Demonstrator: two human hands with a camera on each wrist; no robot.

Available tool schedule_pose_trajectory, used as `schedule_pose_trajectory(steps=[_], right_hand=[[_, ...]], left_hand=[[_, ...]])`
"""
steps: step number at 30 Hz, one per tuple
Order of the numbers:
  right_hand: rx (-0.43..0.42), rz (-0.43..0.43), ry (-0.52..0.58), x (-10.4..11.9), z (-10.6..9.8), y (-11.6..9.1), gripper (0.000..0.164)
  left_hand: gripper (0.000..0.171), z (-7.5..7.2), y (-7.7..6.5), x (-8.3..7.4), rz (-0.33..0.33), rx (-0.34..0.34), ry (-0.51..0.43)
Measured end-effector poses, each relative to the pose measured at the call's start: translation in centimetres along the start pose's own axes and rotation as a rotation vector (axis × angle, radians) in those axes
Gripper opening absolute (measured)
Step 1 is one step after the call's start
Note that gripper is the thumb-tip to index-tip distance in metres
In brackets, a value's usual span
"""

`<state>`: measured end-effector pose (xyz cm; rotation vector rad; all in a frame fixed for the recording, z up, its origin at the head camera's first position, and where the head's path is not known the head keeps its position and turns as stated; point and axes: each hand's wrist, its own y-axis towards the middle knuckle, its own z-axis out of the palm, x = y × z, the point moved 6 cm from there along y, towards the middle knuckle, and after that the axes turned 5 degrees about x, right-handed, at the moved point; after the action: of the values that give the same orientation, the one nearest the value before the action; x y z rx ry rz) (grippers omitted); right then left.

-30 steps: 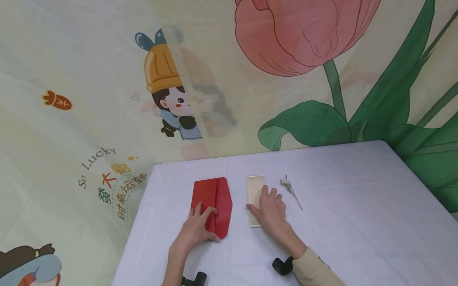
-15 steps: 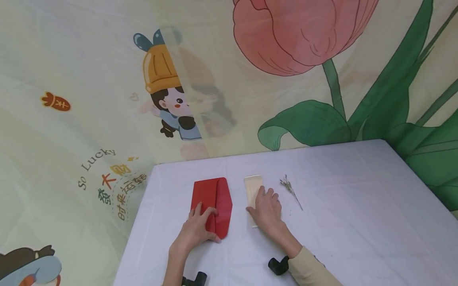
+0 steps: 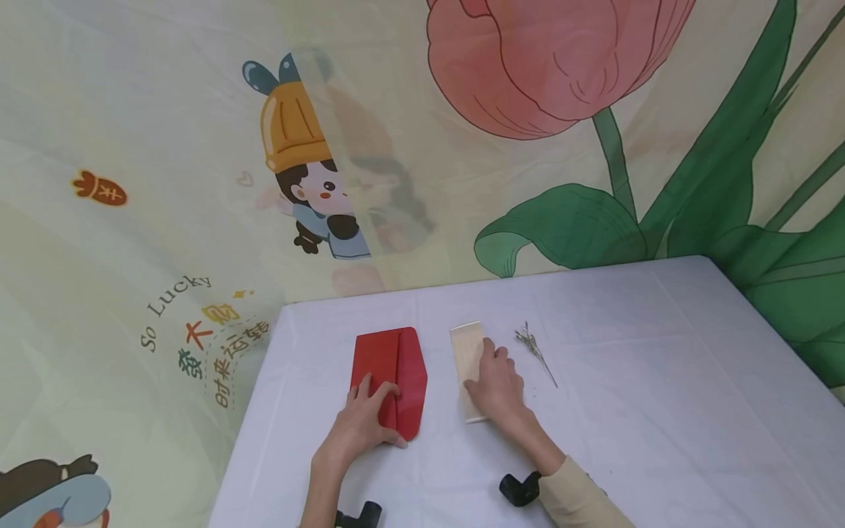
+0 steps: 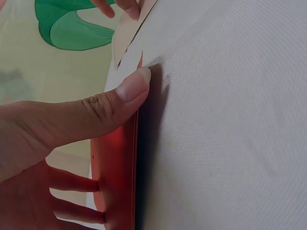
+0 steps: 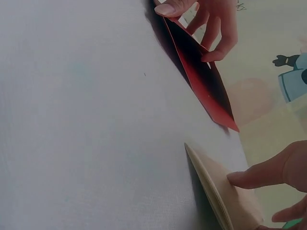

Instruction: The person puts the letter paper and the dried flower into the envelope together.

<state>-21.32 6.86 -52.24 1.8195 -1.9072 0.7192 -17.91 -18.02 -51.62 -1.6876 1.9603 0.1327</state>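
Red envelope (image 3: 408, 359); cream paper (image 3: 467, 356); white tablecloth (image 3: 647, 381); pale, tulip-patterned backdrop (image 3: 178, 117).

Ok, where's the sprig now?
In the head view, the sprig lies on the white table, right of centre. It is just to the right of the right hand, farther right than the beige paper.

2 hands (image 3: 359, 425) (image 3: 499, 383), 1 env. (image 3: 411, 374), 1 beige pc. (image 3: 466, 357), 1 sprig (image 3: 530, 342), 2 cams (image 3: 520, 490) (image 3: 359, 515), 1 tbl. (image 3: 647, 381)
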Motion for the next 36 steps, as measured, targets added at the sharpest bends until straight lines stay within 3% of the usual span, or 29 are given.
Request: schedule_pose_trajectory(steps=[11,17,24,36], right_hand=[[0.056,-0.03,0.247,-1.2,-0.6,0.3,0.058],[0.092,-0.035,0.356,-2.0,-0.5,0.5,0.064],[0.104,0.002,0.42,-2.7,-0.7,0.7,0.068],[0.174,0.112,0.655,-3.2,-0.1,0.7,0.051]], left_hand=[[0.077,-0.2,0.0,0.0,0.004,-0.006,-0.001],[0.077,-0.3,-0.1,0.0,0.013,-0.02,0.0],[0.076,-0.3,-0.1,-0.1,0.015,-0.02,-0.003],[0.077,-0.1,0.0,0.0,0.015,-0.018,0.006]])
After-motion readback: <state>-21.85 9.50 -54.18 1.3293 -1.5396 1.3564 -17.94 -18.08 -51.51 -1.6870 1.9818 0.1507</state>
